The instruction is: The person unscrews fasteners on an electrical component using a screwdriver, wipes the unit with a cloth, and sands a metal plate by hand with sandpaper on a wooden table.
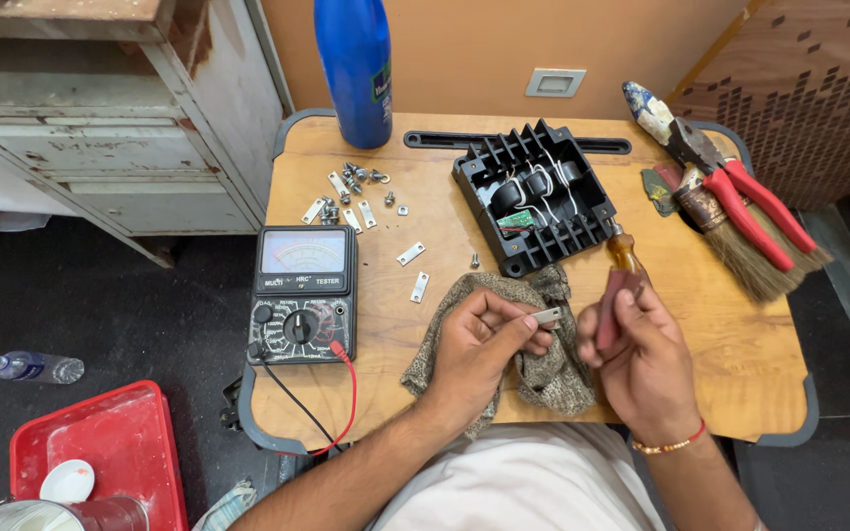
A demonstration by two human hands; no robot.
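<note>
Metal strip [547, 316] sits pinched in the left hand [479, 344] over a cloth [543, 369]; right hand [641, 359] grips a screwdriver [622, 270] beside the black housing [533, 197].

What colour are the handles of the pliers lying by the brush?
Red. The pliers lie at the table's right edge, clearest in the head view.

The left hand [474, 344] pinches a small metal plate [547, 316] over a grey cloth [543, 369]. Just beside it, the right hand [641, 354] grips what looks like a screwdriver [622, 265], whose tip points toward the black finned housing [533, 195] lying beyond both hands on the counter [730, 344].
</note>
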